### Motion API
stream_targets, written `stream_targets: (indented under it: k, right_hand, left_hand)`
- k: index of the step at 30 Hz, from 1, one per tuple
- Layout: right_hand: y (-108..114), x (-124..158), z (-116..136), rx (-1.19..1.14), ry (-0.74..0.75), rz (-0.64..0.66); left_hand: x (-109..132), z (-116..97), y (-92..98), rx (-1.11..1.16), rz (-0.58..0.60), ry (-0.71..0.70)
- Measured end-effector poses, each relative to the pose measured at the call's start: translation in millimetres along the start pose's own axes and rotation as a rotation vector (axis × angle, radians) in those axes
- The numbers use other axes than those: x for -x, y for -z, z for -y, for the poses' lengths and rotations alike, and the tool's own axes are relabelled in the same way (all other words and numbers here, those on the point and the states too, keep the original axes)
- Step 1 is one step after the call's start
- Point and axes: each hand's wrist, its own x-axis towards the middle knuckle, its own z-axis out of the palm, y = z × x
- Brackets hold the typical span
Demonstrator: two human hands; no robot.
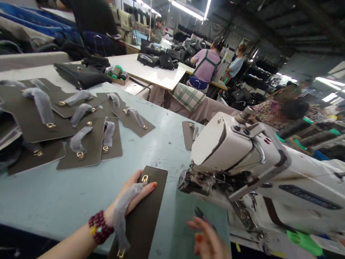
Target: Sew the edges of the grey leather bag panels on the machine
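My left hand grips a dark bag panel near its far end, thumb on top and fingers underneath. The panel has a handle wrapped in cloudy plastic, fastened by gold-coloured hardware at both ends. My left hand passes under that handle. Over the blue-green table, my right hand is open, its fingers apart and slightly bent. Just beyond its fingertips lie small dark thread snips; contact with them is unclear. The sewing machine stands to the right of the panel.
Several similar panels with wrapped handles overlap on the left. One more panel lies behind the machine head. A black bag and green-ended thread spools are farther back. Co-workers sit beyond, one in a pink shirt.
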Motion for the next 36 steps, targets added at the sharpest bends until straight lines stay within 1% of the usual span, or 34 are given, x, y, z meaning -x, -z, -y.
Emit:
stream_targets:
  k: [2,3,4,5,6,7,8,10,11,12,13,15,17,19,20,21,24,26,28,30,31,33,34,35,36]
  right_hand:
    - [-66.6,-2.9,-10.4,-0.212,-0.113,0.187]
    - [-92.6,-6.4,-11.6,-0.295,-0.156,0.287]
    - [-112.9,-11.7,-10.3,-0.354,-0.176,0.368]
    - [-127.9,-19.0,-7.1,-0.398,-0.179,0.422]
    - [-138.5,-28.5,-2.5,-0.427,-0.174,0.446]
    - [-145.9,-40.0,2.9,-0.449,-0.163,0.433]
    - [-151.5,-53.1,8.6,-0.479,-0.15,0.378]
    - [-160.6,-81.6,19.4,-0.564,-0.136,0.202]
    - [-164.9,-94.9,24.0,-0.616,-0.131,0.108]
    - [-168.9,-106.1,27.9,-0.662,-0.127,0.047]
    - [-172.2,-114.0,30.8,-0.7,-0.126,0.012]
    - [-175.2,-117.9,32.4,-0.743,-0.143,0.018]
    - [-173.5,-105.2,26.5,-0.728,-0.189,0.061]
    - [-170.2,-80.7,12.6,-0.648,-0.254,0.11]
    - [-169.2,-66.3,3.5,-0.602,-0.28,0.125]
    - [-169.0,-51.7,-6.2,-0.57,-0.306,0.117]
    - [-171.7,-13.6,-32.5,-0.552,-0.343,0.098]
    - [-171.4,3.2,-43.3,-0.558,-0.344,0.133]
    - [-164.8,11.7,-47.1,-0.543,-0.321,0.155]
    - [-150.7,12.8,-43.7,-0.506,-0.287,0.143]
    - [-141.4,11.4,-39.4,-0.482,-0.272,0.131]
    - [-120.7,7.4,-26.2,-0.437,-0.23,0.109]
    - [-110.3,5.7,-17.9,-0.422,-0.197,0.088]
    - [-100.7,4.8,-8.9,-0.417,-0.151,0.072]
    - [-92.0,4.7,0.2,-0.424,-0.103,0.07]
  left_hand:
    - [1.9,8.1,-1.5,-0.029,-0.015,-0.063]
    - [2.5,13.3,0.4,-0.069,-0.019,-0.107]
    - [2.9,18.8,5.5,-0.111,-0.017,-0.147]
    - [3.0,23.9,14.3,-0.158,-0.028,-0.187]
    - [2.6,28.3,27.0,-0.216,-0.068,-0.227]
    - [1.4,31.6,43.3,-0.287,-0.146,-0.27]
    - [-1.0,33.4,62.1,-0.368,-0.263,-0.306]
    - [-9.9,33.7,103.0,-0.55,-0.548,-0.342]
    - [-16.4,32.6,122.4,-0.63,-0.672,-0.331]
    - [-23.8,31.1,139.6,-0.677,-0.752,-0.302]
    - [-31.7,29.4,154.1,-0.706,-0.794,-0.269]
    - [-46.2,25.7,174.0,-0.735,-0.818,-0.219]
    - [-55.7,21.1,185.0,-0.748,-0.843,-0.189]
    - [-59.0,16.1,192.7,-0.734,-0.868,-0.16]
    - [-58.8,13.9,196.3,-0.713,-0.857,-0.14]
    - [-57.7,12.1,199.8,-0.683,-0.821,-0.12]
    - [-49.3,9.0,204.5,-0.577,-0.658,-0.095]
    - [-36.0,7.0,198.9,-0.533,-0.58,-0.132]
    - [-12.6,4.2,186.1,-0.52,-0.519,-0.179]
    - [21.0,2.0,169.1,-0.551,-0.42,-0.239]
    - [40.2,1.9,160.4,-0.585,-0.351,-0.273]
    - [78.3,4.7,145.3,-0.686,-0.19,-0.437]
    - [94.9,7.7,139.3,-0.722,-0.106,-0.494]
    - [108.8,11.6,134.5,-0.722,-0.044,-0.568]
    - [119.5,16.5,130.3,-0.708,0.054,-0.643]
